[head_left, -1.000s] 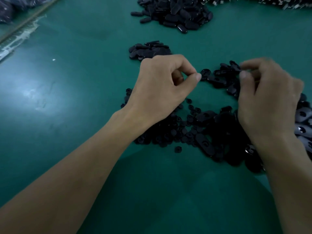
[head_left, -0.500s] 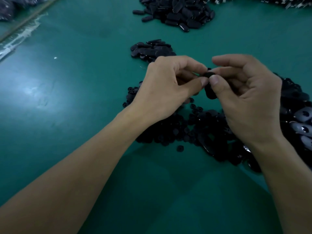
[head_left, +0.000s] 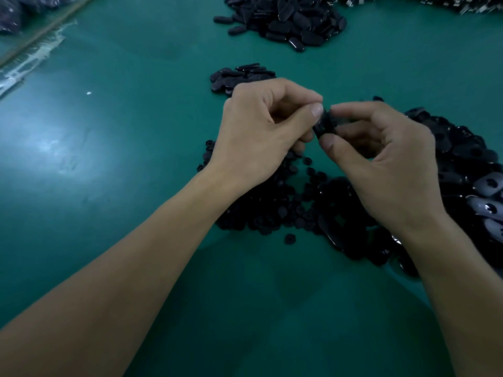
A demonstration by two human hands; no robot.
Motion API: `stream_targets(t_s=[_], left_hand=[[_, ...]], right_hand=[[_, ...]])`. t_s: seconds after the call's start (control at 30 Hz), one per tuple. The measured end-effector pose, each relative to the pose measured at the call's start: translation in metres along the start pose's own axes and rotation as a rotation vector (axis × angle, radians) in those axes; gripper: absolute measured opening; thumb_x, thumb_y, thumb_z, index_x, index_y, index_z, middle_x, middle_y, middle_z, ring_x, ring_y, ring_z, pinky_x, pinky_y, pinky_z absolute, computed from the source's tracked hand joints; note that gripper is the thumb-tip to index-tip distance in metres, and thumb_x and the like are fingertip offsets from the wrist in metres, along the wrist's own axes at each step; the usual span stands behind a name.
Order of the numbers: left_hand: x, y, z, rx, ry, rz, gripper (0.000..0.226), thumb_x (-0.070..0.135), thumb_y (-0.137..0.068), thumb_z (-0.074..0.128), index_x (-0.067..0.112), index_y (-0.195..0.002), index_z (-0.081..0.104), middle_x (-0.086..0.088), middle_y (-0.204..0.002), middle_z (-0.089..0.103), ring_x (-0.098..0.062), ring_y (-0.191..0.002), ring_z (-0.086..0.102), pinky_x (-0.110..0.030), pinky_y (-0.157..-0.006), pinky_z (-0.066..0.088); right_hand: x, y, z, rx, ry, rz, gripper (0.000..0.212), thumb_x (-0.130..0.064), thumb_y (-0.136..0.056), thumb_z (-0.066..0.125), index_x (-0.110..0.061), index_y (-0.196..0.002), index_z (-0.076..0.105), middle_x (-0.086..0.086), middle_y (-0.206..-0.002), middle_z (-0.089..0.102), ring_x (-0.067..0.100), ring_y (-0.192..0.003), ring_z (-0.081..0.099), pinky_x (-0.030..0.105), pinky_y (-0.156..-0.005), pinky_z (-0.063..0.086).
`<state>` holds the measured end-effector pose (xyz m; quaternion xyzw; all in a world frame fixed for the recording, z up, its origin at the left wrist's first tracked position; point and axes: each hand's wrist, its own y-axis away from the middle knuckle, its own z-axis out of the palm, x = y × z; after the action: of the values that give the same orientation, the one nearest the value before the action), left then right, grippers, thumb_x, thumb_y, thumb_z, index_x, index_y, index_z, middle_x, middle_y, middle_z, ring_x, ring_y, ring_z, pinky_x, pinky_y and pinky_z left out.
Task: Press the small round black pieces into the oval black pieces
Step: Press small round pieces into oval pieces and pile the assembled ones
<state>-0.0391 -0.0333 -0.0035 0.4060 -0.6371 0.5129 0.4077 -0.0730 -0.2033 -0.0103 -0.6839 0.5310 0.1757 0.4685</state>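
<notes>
Nearest, at 6 o'clock, I see loose rounds [head_left: 272, 213] heaped on the green tabletop [head_left: 109, 172], with ovals [head_left: 462, 164] spreading out to 3 o'clock. Just past them my left hand [head_left: 261, 131] and right hand [head_left: 381, 164] meet, each grip pinching the held oval [head_left: 324, 126] above the heap. I cannot tell whether its round is seated. Farther, at 12 o'clock, a small stack [head_left: 242, 74] and a far pile [head_left: 288, 20] look finished, by my guess, but both near heaps are large, so most of the work is left.
</notes>
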Motion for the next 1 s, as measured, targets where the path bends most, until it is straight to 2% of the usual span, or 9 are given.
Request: stream_targets(t_s=[0.13, 0.23, 0.37, 0.5, 0.57, 0.67, 0.8, 0.93, 1.0], left_hand=[[-0.0012, -0.0018, -0.0026, 0.046, 0.018, -0.034, 0.010, 0.008, -0.090, 0.074, 0.017, -0.087, 0.071, -0.002, -0.069, 0.073, -0.018, -0.062, 0.071, -0.029, -0.061, 0.059], [-0.0010, -0.0017, -0.0015, 0.032, 0.030, -0.032, 0.011, 0.006, -0.090, 0.074, 0.015, -0.086, 0.070, -0.001, -0.069, 0.072, -0.015, -0.061, 0.070, -0.028, -0.061, 0.058], [-0.0001, -0.0018, -0.0010, -0.003, 0.014, -0.011, 0.009, 0.008, -0.091, 0.073, 0.016, -0.093, 0.070, 0.000, -0.075, 0.073, -0.012, -0.063, 0.069, -0.027, -0.062, 0.058], [0.0021, 0.0000, -0.0004, -0.064, 0.001, -0.008, 0.013, 0.009, -0.089, 0.076, 0.019, -0.093, 0.070, 0.008, -0.073, 0.073, -0.003, -0.065, 0.067, -0.022, -0.063, 0.055], [0.0020, 0.0016, 0.0007, -0.085, 0.008, -0.009, 0.016, 0.008, -0.087, 0.077, 0.020, -0.092, 0.068, 0.006, -0.072, 0.074, -0.007, -0.065, 0.068, -0.026, -0.064, 0.056], [0.0018, 0.0013, -0.0001, -0.050, 0.020, 0.000, 0.011, 0.011, -0.089, 0.076, 0.016, -0.089, 0.067, 0.003, -0.074, 0.073, -0.015, -0.066, 0.069, -0.032, -0.062, 0.060], [0.0028, 0.0008, -0.0013, -0.064, 0.011, -0.015, 0.009, 0.014, -0.088, 0.078, 0.018, -0.091, 0.070, 0.004, -0.079, 0.072, -0.013, -0.070, 0.069, -0.032, -0.061, 0.061], [0.0013, 0.0020, -0.0002, -0.126, 0.028, -0.056, 0.015, 0.005, -0.087, 0.078, 0.017, -0.091, 0.071, 0.001, -0.076, 0.073, -0.013, -0.070, 0.072, -0.028, -0.064, 0.059], [0.0000, 0.0010, -0.0003, -0.081, 0.058, -0.079, 0.014, 0.003, -0.086, 0.078, 0.015, -0.091, 0.072, 0.000, -0.075, 0.074, -0.017, -0.069, 0.074, -0.027, -0.066, 0.060]], right_hand=[[-0.0024, 0.0000, 0.0002, 0.020, -0.037, 0.039, 0.013, -0.022, -0.090, 0.073, -0.033, -0.098, 0.069, -0.018, -0.088, 0.071, 0.005, -0.083, 0.070, 0.029, -0.079, 0.058], [-0.0032, -0.0006, -0.0005, 0.005, -0.055, 0.068, 0.016, -0.030, -0.090, 0.073, -0.033, -0.105, 0.068, -0.017, -0.094, 0.071, 0.005, -0.088, 0.069, 0.027, -0.080, 0.058], [0.0006, -0.0002, 0.0018, -0.041, -0.094, 0.106, 0.014, -0.026, -0.091, 0.073, -0.031, -0.104, 0.069, -0.014, -0.089, 0.072, 0.007, -0.082, 0.070, 0.033, -0.082, 0.059], [-0.0016, -0.0010, 0.0005, -0.050, -0.163, 0.070, 0.033, -0.025, -0.086, 0.077, -0.034, -0.114, 0.062, -0.006, -0.086, 0.068, 0.009, -0.081, 0.067, 0.026, -0.077, 0.057], [-0.0022, -0.0008, 0.0007, -0.085, -0.156, 0.043, 0.041, -0.024, -0.087, 0.075, -0.038, -0.122, 0.061, -0.002, -0.082, 0.067, 0.013, -0.077, 0.068, 0.030, -0.075, 0.058], [-0.0027, -0.0012, 0.0015, -0.062, -0.156, 0.018, 0.031, -0.021, -0.091, 0.071, -0.037, -0.117, 0.067, -0.002, -0.079, 0.069, 0.019, -0.070, 0.068, 0.035, -0.068, 0.058], [-0.0023, -0.0042, -0.0009, 0.068, -0.273, 0.086, 0.013, -0.017, -0.093, 0.068, -0.027, -0.102, 0.070, -0.007, -0.077, 0.074, 0.011, -0.067, 0.071, 0.018, -0.062, 0.050], [-0.0023, -0.0054, -0.0018, 0.121, -0.435, 0.175, 0.005, -0.017, -0.095, 0.066, -0.022, -0.096, 0.066, -0.003, -0.077, 0.075, 0.014, -0.068, 0.072, 0.022, -0.061, 0.051], [-0.0028, -0.0049, -0.0011, 0.118, -0.475, 0.197, 0.005, -0.016, -0.096, 0.064, -0.021, -0.094, 0.065, 0.001, -0.079, 0.076, 0.017, -0.069, 0.073, 0.023, -0.061, 0.051]])
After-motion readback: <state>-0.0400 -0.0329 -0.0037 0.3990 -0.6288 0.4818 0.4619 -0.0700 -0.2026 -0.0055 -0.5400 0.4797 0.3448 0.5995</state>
